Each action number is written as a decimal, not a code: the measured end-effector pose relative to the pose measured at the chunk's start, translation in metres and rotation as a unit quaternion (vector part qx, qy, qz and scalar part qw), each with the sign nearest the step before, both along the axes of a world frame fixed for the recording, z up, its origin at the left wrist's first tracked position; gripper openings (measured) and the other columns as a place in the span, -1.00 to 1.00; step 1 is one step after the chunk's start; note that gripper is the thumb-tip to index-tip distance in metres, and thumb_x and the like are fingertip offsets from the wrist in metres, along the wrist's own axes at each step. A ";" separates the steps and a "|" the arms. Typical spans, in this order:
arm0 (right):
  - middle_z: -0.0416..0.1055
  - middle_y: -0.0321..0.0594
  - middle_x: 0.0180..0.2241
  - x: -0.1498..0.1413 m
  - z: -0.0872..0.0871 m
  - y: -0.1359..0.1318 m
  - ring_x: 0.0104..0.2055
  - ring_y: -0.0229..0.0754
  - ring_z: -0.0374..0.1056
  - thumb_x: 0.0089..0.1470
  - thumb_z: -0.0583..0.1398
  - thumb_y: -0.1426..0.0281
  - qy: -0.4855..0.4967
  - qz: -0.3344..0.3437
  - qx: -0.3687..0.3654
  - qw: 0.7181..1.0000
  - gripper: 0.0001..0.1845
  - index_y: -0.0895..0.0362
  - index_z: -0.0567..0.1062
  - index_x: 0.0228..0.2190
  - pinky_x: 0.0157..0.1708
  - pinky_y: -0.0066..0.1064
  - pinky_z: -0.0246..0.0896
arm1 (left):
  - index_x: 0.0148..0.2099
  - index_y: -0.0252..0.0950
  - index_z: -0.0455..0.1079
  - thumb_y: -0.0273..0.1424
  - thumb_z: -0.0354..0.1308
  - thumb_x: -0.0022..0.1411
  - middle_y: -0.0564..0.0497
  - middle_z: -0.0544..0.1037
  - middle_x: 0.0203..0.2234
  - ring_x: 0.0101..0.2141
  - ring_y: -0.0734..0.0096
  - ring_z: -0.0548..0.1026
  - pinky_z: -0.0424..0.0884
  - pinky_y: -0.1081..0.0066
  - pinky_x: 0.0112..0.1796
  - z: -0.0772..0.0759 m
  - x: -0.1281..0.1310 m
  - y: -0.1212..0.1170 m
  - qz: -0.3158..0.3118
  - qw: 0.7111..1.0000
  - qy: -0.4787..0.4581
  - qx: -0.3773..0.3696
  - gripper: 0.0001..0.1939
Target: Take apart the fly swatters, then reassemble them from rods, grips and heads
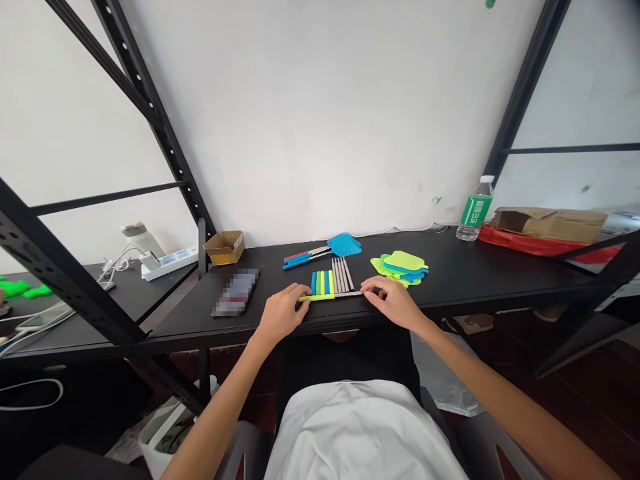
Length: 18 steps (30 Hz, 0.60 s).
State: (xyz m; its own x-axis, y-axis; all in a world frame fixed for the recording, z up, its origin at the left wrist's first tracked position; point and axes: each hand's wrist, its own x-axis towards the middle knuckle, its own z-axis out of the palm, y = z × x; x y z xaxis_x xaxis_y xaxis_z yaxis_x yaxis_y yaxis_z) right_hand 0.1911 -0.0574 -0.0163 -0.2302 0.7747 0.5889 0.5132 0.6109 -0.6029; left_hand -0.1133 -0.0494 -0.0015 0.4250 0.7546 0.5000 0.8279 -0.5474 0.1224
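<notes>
Near the front edge of the desk, my left hand [284,311] is closed on the end of a yellow-green handle [323,297]. A thin metal rod [349,294] extends from that handle to the right, and the fingers of my right hand [393,299] pinch its far end. Just behind lie several blue, green and yellow handles [321,283] in a row, beside several loose metal rods [343,275]. To the right is a pile of yellow-green and blue fly swatter heads [406,261]. Fly swatters with blue heads [345,245] lie farther back, their rods and handles pointing left.
A phone [236,292] and a small open cardboard box [224,247] are on the black desk [280,323] at left. Farther left is a power strip [170,262]. A water bottle [474,210] and flattened cardboard [550,223] stand at right. Black metal shelf posts [165,133] frame both sides.
</notes>
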 end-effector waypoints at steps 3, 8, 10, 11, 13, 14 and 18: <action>0.52 -0.19 -0.15 0.000 0.000 0.000 -0.25 -0.18 0.43 0.18 0.15 0.42 0.010 -0.002 0.004 1.000 -0.82 0.08 0.58 -0.30 -0.41 -0.41 0.31 | -0.13 -0.18 0.38 -0.36 0.03 0.34 0.08 0.56 -0.20 -0.41 0.41 0.45 0.18 0.40 -0.42 0.000 0.000 0.000 0.006 1.000 -0.004 0.002 -0.87; 0.51 -0.19 -0.14 0.000 -0.001 0.001 -0.24 -0.18 0.43 0.17 0.16 0.42 0.014 -0.009 0.008 1.000 -0.83 0.08 0.58 -0.31 -0.41 -0.41 0.31 | -0.19 -0.18 0.38 -0.38 0.03 0.33 0.08 0.56 -0.23 -0.42 0.41 0.44 0.15 0.40 -0.44 0.000 0.002 0.000 0.020 1.000 -0.011 0.008 -0.89; 0.51 -0.19 -0.14 -0.001 -0.001 0.000 -0.25 -0.18 0.43 0.18 0.16 0.42 0.013 -0.009 0.010 1.000 -0.83 0.08 0.58 -0.31 -0.40 -0.40 0.32 | -0.20 -0.18 0.38 -0.38 0.02 0.33 0.07 0.56 -0.22 -0.41 0.40 0.45 0.15 0.41 -0.44 -0.001 0.002 0.000 0.025 1.000 -0.014 0.007 -0.89; 0.51 -0.18 -0.15 -0.001 -0.001 0.000 -0.26 -0.18 0.42 0.18 0.16 0.42 0.014 -0.009 0.011 1.000 -0.83 0.08 0.58 -0.31 -0.41 -0.40 0.32 | -0.20 -0.18 0.39 -0.38 0.02 0.33 0.07 0.56 -0.22 -0.41 0.40 0.45 0.15 0.41 -0.44 -0.001 0.002 0.000 0.026 1.000 -0.015 0.006 -0.88; 0.51 -0.18 -0.18 -0.001 0.000 -0.001 -0.28 -0.18 0.42 0.18 0.16 0.41 0.013 -0.008 0.011 1.000 -0.83 0.09 0.57 -0.31 -0.41 -0.40 0.31 | -0.20 -0.18 0.39 -0.37 0.01 0.34 0.06 0.57 -0.23 -0.40 0.39 0.46 0.15 0.41 -0.44 -0.001 0.002 0.000 0.030 0.999 -0.017 0.004 -0.87; 0.51 -0.18 -0.19 -0.001 0.000 -0.001 -0.29 -0.18 0.41 0.19 0.16 0.40 0.012 -0.009 0.011 1.000 -0.83 0.09 0.57 -0.32 -0.42 -0.40 0.31 | -0.20 -0.18 0.39 -0.37 0.01 0.34 0.06 0.57 -0.23 -0.40 0.38 0.47 0.16 0.41 -0.43 -0.001 0.002 0.000 0.031 0.999 -0.017 0.004 -0.87; 0.50 -0.17 -0.23 -0.002 0.001 -0.003 -0.33 -0.19 0.40 0.20 0.15 0.39 0.003 -0.012 0.010 1.000 -0.81 0.09 0.58 -0.36 -0.42 -0.39 0.30 | -0.20 -0.17 0.39 -0.35 0.01 0.34 0.07 0.57 -0.23 -0.39 0.38 0.48 0.16 0.41 -0.44 -0.001 0.002 0.001 0.033 0.999 -0.018 0.002 -0.87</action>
State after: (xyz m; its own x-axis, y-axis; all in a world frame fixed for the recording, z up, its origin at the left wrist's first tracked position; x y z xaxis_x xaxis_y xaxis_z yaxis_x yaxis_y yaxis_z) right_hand 0.1891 -0.0605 -0.0150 -0.2081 0.7685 0.6050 0.5237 0.6100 -0.5946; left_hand -0.1116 -0.0486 -0.0026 0.3557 0.7780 0.5179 0.8572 -0.4924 0.1511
